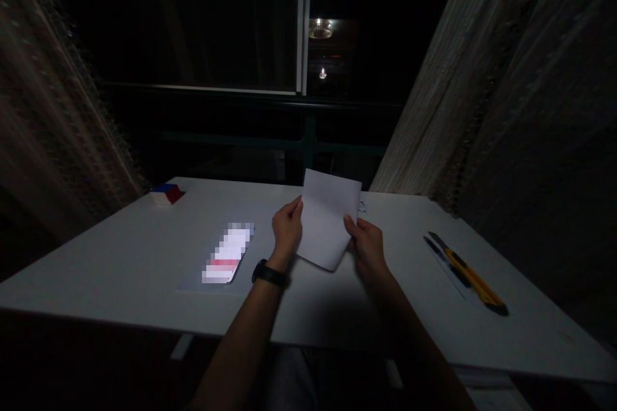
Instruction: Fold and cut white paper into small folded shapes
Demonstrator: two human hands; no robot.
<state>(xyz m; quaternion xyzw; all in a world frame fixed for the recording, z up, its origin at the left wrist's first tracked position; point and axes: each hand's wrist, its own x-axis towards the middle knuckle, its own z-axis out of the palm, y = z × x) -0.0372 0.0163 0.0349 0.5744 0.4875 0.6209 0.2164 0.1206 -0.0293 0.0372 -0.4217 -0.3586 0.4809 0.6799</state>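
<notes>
A white sheet of paper is held up over the desk, tilted, with its lower edge slightly curved. On its left edge, my left hand pinches it between thumb and fingers; a dark watch is on that wrist. My right hand grips the right edge, thumb on the front face and fingers behind, partly hidden. Left of my hands lies a lit phone, its screen blurred out, on a pale sheet.
On the white desk, a yellow box cutter and a pen-like dark tool lie at the right. A blue, white and red block sits at the back left. Curtains flank a dark window behind.
</notes>
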